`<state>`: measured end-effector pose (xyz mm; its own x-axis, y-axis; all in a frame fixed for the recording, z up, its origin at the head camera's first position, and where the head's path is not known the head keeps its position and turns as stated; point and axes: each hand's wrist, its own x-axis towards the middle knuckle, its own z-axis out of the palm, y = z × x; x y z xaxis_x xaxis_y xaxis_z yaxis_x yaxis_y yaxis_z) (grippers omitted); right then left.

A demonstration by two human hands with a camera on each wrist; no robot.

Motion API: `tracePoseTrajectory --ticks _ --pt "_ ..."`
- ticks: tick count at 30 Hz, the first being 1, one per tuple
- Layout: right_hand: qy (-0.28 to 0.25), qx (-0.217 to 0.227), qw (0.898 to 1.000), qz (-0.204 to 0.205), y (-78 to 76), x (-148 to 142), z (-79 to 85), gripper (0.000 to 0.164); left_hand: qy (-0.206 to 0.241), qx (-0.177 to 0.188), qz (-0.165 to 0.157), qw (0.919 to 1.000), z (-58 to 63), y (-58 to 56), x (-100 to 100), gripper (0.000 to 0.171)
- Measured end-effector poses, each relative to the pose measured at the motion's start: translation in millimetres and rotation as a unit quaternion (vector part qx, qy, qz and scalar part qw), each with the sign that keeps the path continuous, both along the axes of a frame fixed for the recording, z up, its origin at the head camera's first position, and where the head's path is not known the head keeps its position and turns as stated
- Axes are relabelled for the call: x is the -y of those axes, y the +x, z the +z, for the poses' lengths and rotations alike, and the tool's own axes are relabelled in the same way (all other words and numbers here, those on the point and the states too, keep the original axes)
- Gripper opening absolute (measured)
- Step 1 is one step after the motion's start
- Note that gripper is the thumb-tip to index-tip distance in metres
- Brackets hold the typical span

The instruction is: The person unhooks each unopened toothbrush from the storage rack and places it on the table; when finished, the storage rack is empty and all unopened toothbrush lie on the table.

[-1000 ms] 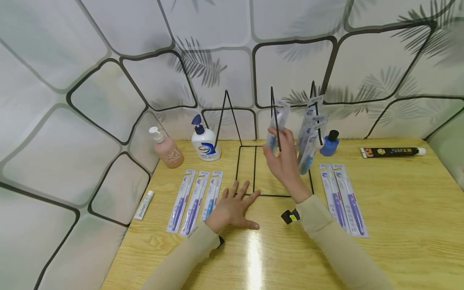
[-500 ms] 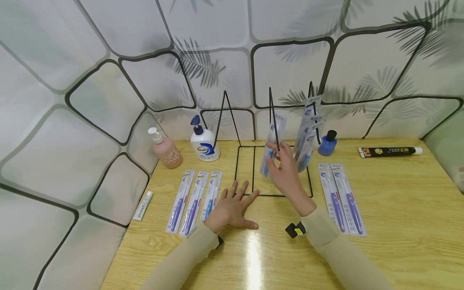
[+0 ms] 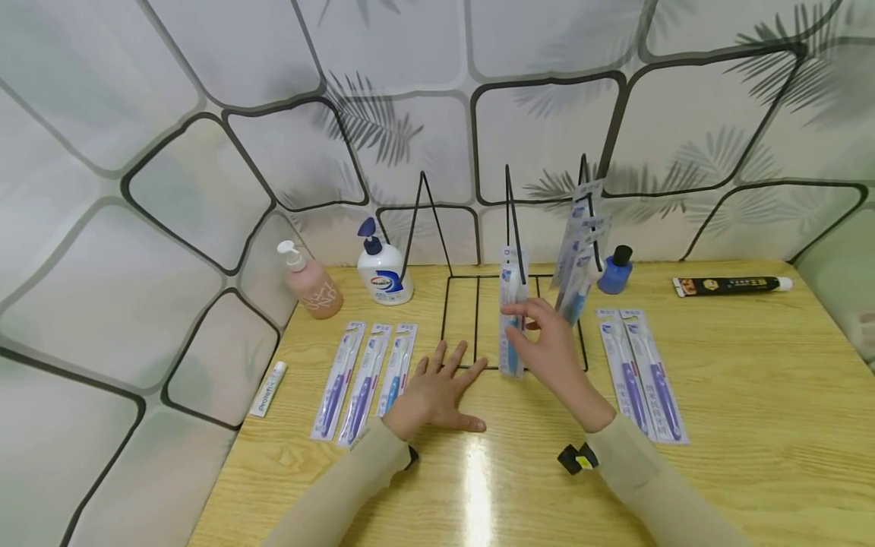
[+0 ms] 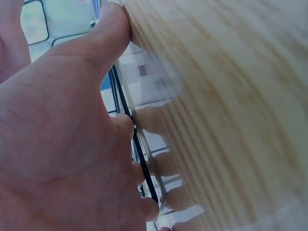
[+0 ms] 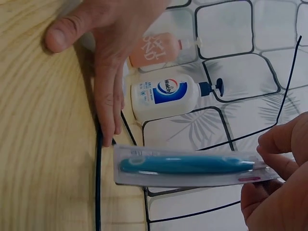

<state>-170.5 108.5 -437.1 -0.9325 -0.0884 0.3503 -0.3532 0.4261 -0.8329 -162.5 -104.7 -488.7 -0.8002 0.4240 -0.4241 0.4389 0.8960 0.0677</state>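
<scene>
My right hand (image 3: 550, 342) pinches a packaged toothbrush (image 3: 511, 353) with a blue handle, thumb and fingers at its middle. The toothbrush stands near upright in front of the middle prong of a black wire rack (image 3: 476, 319). In the right wrist view its clear pack (image 5: 187, 164) points toward the other hand. My left hand (image 3: 437, 391) lies palm down on the table, fingers spread, fingertips at the rack's front bar. Several packaged toothbrushes (image 3: 574, 266) hang on the rack's right prong. The left prong is bare.
Three packaged toothbrushes (image 3: 338, 380) lie left of the rack, two more packs (image 3: 632, 372) right. Behind stand a pink pump bottle (image 3: 314, 289), a white pump bottle (image 3: 385, 275) and a blue bottle (image 3: 615, 275). A black tube (image 3: 731, 286) and small white tube (image 3: 269, 389) lie outward.
My right hand has drawn the toothbrush down and toward me, off the middle prong, and the pack has turned more upright. The left hand has stayed in place.
</scene>
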Motion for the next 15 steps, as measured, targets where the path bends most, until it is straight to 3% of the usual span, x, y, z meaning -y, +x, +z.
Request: tracePoseTrajectory --ticks 3,8,15 --pt "0.023 -0.011 1.000 -0.008 8.0 -6.9 -2.6 0.020 0.002 0.001 0.001 1.0000 0.4 0.1 -0.2 0.108" --pt "0.044 -0.025 0.999 -0.009 19.5 -23.8 -8.9 0.028 0.005 0.002 0.000 1.0000 1.0 0.4 0.2 0.108" --pt "0.062 -0.065 0.996 0.021 41.5 -59.7 -18.4 0.031 0.012 0.002 -0.005 0.9999 2.5 1.4 0.9 0.108"
